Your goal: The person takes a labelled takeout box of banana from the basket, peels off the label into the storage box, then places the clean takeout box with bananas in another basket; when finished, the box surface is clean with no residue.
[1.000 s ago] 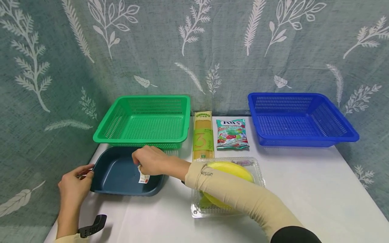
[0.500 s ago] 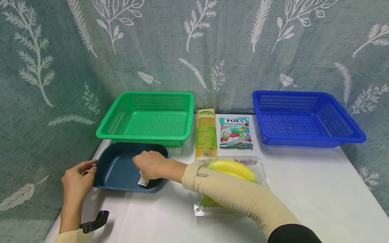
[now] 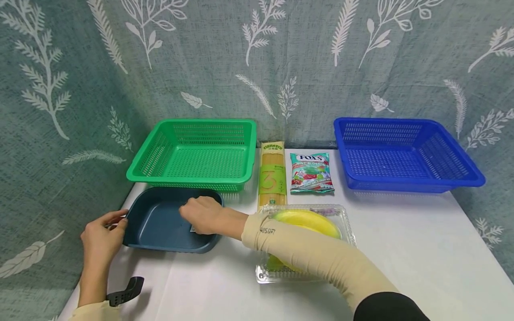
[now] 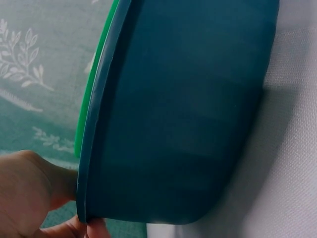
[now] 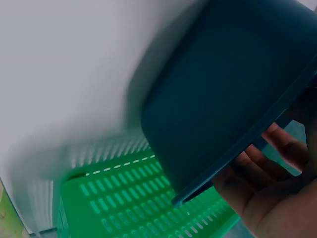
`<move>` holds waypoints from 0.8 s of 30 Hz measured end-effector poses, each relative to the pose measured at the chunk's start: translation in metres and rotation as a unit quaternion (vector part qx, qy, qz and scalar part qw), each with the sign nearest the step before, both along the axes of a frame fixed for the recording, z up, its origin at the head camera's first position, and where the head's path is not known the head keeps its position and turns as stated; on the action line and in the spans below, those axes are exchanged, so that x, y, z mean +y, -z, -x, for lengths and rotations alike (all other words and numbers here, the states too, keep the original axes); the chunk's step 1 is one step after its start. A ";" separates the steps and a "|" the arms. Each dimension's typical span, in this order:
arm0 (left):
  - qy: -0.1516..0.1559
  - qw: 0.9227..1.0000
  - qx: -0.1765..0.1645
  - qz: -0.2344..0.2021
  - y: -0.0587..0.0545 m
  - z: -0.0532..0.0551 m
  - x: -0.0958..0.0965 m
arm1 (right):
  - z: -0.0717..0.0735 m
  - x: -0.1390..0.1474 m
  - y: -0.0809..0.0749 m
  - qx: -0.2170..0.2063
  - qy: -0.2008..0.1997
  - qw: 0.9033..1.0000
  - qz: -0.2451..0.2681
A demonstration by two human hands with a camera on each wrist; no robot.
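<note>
With the left hand [image 3: 103, 234], we pinch the left end of the dark blue, round-cornered plastic basin [image 3: 156, 223], which stands before the green, slotted plastic basket [image 3: 190, 183]. We hold the right hand [image 3: 205, 215] within the basin, fingers curled above a small white flat item [image 3: 192, 229]; whether they grip it, we cannot tell. We judge this step as handling that item; next calls for a steady rim.

Leaf-print grey-grn fabric [image 3: 309, 53] bhnd wht tbl [image 3: 401, 240].
</note>
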State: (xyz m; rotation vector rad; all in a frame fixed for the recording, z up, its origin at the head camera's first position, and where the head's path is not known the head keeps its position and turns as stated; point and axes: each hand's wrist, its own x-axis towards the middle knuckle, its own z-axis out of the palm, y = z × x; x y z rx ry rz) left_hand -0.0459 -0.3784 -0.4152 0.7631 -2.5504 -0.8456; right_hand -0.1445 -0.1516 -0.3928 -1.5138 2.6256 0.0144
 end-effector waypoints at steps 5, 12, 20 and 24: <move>0.001 1.000 -0.001 -0.008 0.000 0.000 0.000 | 0.002 0.000 0.000 0.012 0.002 1.000 -0.007; 0.003 1.000 -0.006 -0.008 -0.001 0.002 -0.001 | 0.006 0.007 -0.005 0.010 -0.007 1.000 0.004; 0.008 1.000 -0.007 -0.006 0.000 -0.002 -0.004 | 0.009 0.022 -0.018 -0.031 -0.014 0.998 0.044; -0.003 1.000 -0.008 -0.014 -0.002 -0.005 -0.004 | 0.008 0.027 -0.025 -0.042 -0.016 0.997 0.055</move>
